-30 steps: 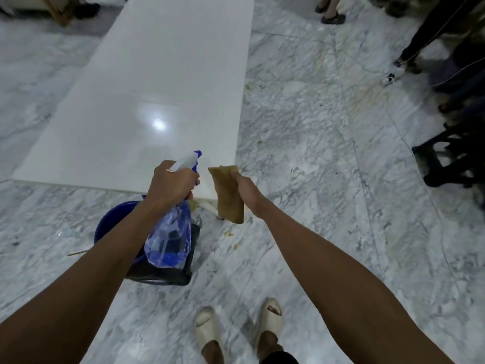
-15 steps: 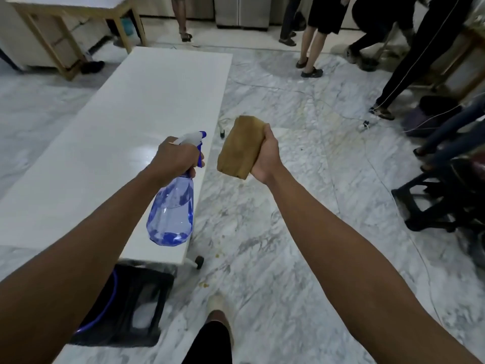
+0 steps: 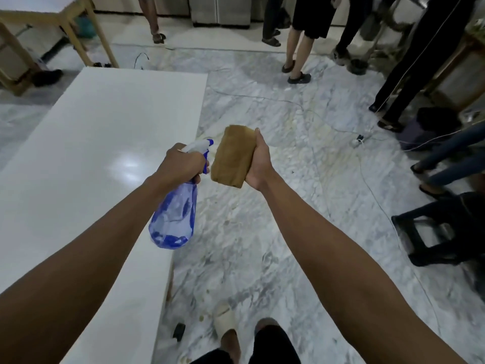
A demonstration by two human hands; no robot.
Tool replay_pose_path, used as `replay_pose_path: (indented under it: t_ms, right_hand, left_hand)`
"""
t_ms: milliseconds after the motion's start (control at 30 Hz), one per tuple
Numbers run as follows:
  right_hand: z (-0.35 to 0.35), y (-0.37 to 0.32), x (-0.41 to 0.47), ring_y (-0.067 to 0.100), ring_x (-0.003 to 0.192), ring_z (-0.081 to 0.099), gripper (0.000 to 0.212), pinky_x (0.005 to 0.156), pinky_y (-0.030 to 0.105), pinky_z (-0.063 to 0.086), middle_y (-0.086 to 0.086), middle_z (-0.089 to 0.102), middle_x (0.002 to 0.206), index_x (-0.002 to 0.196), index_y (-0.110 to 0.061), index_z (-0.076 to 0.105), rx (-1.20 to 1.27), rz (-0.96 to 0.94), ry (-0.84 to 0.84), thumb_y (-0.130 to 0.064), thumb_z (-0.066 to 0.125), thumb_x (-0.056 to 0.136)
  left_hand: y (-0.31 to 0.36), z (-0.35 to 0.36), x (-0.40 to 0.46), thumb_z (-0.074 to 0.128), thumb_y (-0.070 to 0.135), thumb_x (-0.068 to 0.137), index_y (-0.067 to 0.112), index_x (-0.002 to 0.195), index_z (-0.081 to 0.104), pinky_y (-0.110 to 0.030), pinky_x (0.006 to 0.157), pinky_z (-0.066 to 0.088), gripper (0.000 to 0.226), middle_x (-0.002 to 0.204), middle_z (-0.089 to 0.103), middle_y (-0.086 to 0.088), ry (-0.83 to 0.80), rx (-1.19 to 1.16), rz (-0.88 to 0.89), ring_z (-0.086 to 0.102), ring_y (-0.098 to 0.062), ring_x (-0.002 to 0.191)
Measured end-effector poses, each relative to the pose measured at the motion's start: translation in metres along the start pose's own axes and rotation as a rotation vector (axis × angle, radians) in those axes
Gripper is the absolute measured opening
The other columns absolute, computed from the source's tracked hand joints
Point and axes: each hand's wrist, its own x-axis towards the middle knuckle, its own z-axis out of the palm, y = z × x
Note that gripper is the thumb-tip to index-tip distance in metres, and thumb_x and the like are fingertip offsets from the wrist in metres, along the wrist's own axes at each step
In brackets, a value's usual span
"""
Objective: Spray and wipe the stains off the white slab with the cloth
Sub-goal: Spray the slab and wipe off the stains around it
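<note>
The long white slab (image 3: 91,153) stretches along the left, glossy with a light glare; no stains stand out on it from here. My left hand (image 3: 183,164) grips the neck of a clear blue spray bottle (image 3: 174,216) with a white and blue trigger head, held over the slab's right edge. My right hand (image 3: 258,161) holds a folded tan cloth (image 3: 233,156) upright, just right of the bottle and above the floor. Both arms reach forward.
Grey-veined marble floor (image 3: 301,206) lies to the right, crossed by thin cables (image 3: 372,185). Several people stand at the back and right. A dark stool (image 3: 430,232) sits at the right, a wooden table frame (image 3: 78,27) at the back left. My sandalled feet show at the bottom.
I have walked forward along the slab's right side; the blue bucket by its near end has dropped out of view. The cloth has turned upright and both hands have risen.
</note>
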Motion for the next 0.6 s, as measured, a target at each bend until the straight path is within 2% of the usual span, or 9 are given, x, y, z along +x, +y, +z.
replay_pose_path:
  t_ms: [67, 100, 200, 367, 500, 600]
  right_hand:
    - [-0.003, -0.024, 0.042, 0.035, 0.130, 0.056, 0.077, 0.111, 0.051, 0.042, 0.018, 0.062, 0.136, 0.137, -0.010, 0.059, -0.008, 0.001, 0.018, -0.070, 0.036, 0.095]
    - [-0.005, -0.037, 0.065, 0.034, 0.129, 0.056, 0.076, 0.111, 0.052, 0.042, 0.017, 0.062, 0.135, 0.136, -0.011, 0.060, -0.022, -0.007, 0.026, -0.070, 0.037, 0.095]
    - [-0.012, -0.079, 0.137, 0.033, 0.124, 0.060, 0.075, 0.110, 0.051, 0.044, 0.018, 0.063, 0.133, 0.135, -0.010, 0.060, -0.059, -0.014, 0.008, -0.069, 0.034, 0.096]
    - [-0.008, -0.140, 0.257, 0.029, 0.111, 0.064, 0.074, 0.102, 0.047, 0.049, 0.015, 0.066, 0.125, 0.133, -0.008, 0.061, -0.075, 0.013, -0.079, -0.065, 0.028, 0.100]
    - [-0.004, -0.167, 0.351, 0.031, 0.117, 0.064, 0.076, 0.101, 0.047, 0.052, 0.015, 0.066, 0.131, 0.135, -0.011, 0.061, -0.071, 0.092, -0.102, -0.071, 0.032, 0.096]
    - [0.003, -0.181, 0.401, 0.030, 0.114, 0.065, 0.077, 0.097, 0.045, 0.054, 0.015, 0.067, 0.129, 0.133, -0.011, 0.062, -0.064, 0.147, -0.098, -0.072, 0.032, 0.096]
  left_hand:
    - [0.022, 0.003, 0.043, 0.053, 0.014, 0.076, -0.002, 0.100, 0.074, -0.023, 0.045, 0.046, 0.035, 0.093, 0.073, -0.026, 0.000, 0.004, -0.013, 0.052, -0.016, 0.038]
    - [0.032, 0.005, 0.064, 0.054, 0.017, 0.075, -0.006, 0.100, 0.072, -0.024, 0.046, 0.046, 0.039, 0.094, 0.073, -0.027, -0.004, -0.005, -0.018, 0.052, -0.017, 0.038]
    - [0.064, 0.013, 0.131, 0.055, 0.018, 0.077, -0.006, 0.098, 0.073, -0.025, 0.049, 0.046, 0.037, 0.091, 0.072, -0.029, -0.006, -0.015, -0.035, 0.051, -0.017, 0.038]
    - [0.099, 0.031, 0.240, 0.051, 0.006, 0.087, -0.005, 0.091, 0.071, -0.021, 0.043, 0.044, 0.022, 0.085, 0.067, -0.031, 0.054, -0.042, -0.041, 0.050, -0.012, 0.035]
    - [0.116, 0.032, 0.325, 0.051, 0.007, 0.065, -0.012, 0.091, 0.069, -0.029, 0.052, 0.048, 0.037, 0.091, 0.071, -0.034, 0.112, -0.033, -0.134, 0.053, -0.019, 0.040]
    - [0.128, 0.030, 0.373, 0.046, 0.002, 0.065, -0.007, 0.078, 0.070, -0.031, 0.053, 0.046, 0.029, 0.078, 0.071, -0.030, 0.130, -0.003, -0.150, 0.051, -0.021, 0.040]
